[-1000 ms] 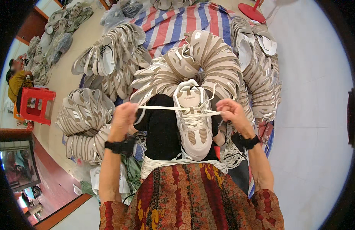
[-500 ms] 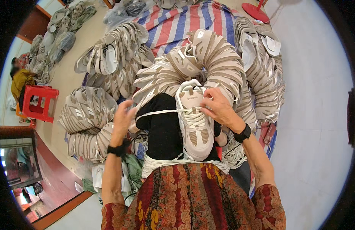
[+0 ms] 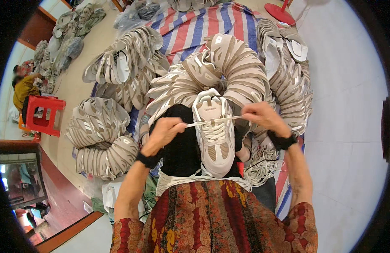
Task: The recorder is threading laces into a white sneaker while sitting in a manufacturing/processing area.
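Observation:
A beige and white sneaker rests on my lap, toe toward me, against my black trousers. Its cream shoelace runs through the eyelets and is drawn out to both sides near the tongue. On the left, my left hand is closed in a pinch on one lace end. My right hand grips the other end to the right of the shoe. The lace looks taut between both fists. Loose white laces lie across my waist.
A ring of stacked shoe uppers stands just ahead, with more stacks at left and right. A lace bundle hangs by my right knee. Striped sheeting covers the floor. A red stool and a person are far left.
My left hand has come lower and inward, my right hand has moved outward from the shoe. The lace now stretches tight across the sneaker to both hands.

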Demonstrator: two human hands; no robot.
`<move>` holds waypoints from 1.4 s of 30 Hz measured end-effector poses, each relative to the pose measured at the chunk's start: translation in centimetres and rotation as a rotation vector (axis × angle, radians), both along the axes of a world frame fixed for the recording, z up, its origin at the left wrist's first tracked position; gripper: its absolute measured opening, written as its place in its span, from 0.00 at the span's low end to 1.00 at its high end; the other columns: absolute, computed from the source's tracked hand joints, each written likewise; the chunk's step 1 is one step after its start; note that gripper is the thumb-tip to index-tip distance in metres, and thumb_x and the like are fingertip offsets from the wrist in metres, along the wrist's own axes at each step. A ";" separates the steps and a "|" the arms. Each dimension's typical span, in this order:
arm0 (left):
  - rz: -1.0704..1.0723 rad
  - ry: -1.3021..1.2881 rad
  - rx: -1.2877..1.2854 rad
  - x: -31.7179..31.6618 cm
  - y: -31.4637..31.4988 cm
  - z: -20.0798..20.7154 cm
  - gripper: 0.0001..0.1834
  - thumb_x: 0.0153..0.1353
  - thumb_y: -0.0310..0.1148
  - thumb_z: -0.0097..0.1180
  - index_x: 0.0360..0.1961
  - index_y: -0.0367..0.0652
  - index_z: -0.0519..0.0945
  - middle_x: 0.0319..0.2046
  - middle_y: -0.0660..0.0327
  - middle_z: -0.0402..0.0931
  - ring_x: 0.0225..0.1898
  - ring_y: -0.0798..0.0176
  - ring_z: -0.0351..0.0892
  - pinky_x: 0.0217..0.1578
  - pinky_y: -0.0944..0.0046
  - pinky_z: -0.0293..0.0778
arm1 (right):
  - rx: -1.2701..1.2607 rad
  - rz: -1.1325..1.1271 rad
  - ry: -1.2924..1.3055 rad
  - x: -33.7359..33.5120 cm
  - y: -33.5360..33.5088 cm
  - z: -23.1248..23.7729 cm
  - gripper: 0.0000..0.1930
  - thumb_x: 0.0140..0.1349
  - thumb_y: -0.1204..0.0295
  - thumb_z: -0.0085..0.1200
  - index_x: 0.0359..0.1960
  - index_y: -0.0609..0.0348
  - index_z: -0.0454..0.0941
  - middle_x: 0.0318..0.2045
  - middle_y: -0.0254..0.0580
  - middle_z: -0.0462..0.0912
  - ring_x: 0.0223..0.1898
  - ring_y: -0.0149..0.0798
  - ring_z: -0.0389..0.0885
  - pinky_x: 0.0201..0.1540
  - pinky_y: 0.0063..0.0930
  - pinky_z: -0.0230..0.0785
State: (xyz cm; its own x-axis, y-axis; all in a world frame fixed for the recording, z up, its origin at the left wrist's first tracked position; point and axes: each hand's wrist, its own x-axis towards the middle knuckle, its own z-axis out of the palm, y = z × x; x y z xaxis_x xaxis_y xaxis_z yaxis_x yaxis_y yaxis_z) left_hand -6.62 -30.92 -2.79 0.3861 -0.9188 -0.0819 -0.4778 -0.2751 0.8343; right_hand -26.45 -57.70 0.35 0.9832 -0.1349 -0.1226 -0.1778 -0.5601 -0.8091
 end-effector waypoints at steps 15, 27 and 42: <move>0.801 -0.048 0.425 5.4 36.5 1.9 0.04 0.51 0.23 0.52 0.22 0.37 0.77 0.14 0.68 0.67 0.16 0.75 0.61 0.18 0.74 0.57 | -0.612 -0.700 0.184 -24.5 -17.0 7.3 0.08 0.56 0.72 0.50 0.26 0.66 0.74 0.16 0.42 0.72 0.20 0.30 0.70 0.24 0.23 0.61; 1.289 -0.008 -0.143 5.2 32.6 -8.1 0.16 0.56 0.31 0.47 0.44 0.34 0.74 0.29 0.58 0.76 0.37 0.64 0.75 0.40 0.68 0.70 | 0.652 -1.653 -0.950 -25.2 -3.6 -7.4 0.11 0.60 0.67 0.46 0.37 0.63 0.74 0.30 0.38 0.77 0.29 0.31 0.73 0.33 0.27 0.66; 0.375 0.695 -0.188 -0.9 -4.6 2.9 0.13 0.59 0.29 0.48 0.43 0.31 0.71 0.30 0.56 0.75 0.28 0.66 0.76 0.25 0.73 0.73 | 0.293 -0.520 -0.151 0.0 6.3 -4.7 0.08 0.55 0.73 0.47 0.31 0.65 0.73 0.21 0.40 0.79 0.22 0.28 0.75 0.27 0.22 0.67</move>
